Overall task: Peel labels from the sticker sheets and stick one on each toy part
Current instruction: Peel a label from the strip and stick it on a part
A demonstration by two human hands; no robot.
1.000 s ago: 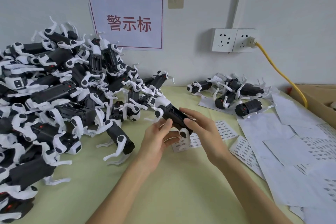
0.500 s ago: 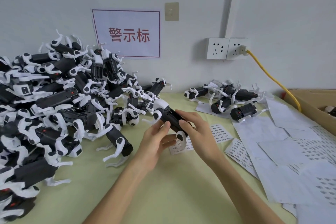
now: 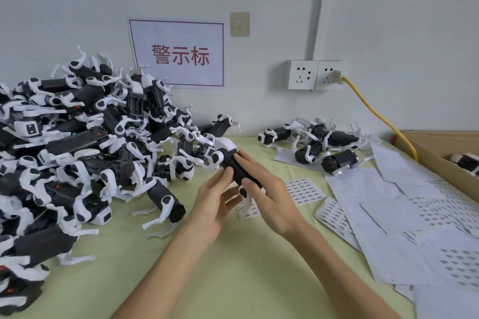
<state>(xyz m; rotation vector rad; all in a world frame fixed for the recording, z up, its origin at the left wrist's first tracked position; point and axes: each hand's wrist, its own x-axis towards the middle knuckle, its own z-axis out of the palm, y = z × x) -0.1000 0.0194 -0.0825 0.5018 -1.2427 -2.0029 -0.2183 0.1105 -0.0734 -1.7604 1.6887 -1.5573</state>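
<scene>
Can't tell whether a label sits on the black-and-white plastic toy part [image 3: 234, 169]; fingers cover much of its black body. Print on the small white sticker sheet [image 3: 303, 190] is too small to read. The big pile of black-and-white toy parts [image 3: 77, 153] is cut off at the table's left edge, and the brown cardboard box [image 3: 438, 155] at the right edge. Left hand [image 3: 215, 204] grips the toy part from below, thumb on its side, fingers curled under. Right hand [image 3: 269, 197] pinches it, fingers nearly straight along the top, thumb on the near end. Both forearms reach in from the near edge. The part is held tilted just above the pale green table [image 3: 233, 280], mid-table, white end toward the far-left.
</scene>
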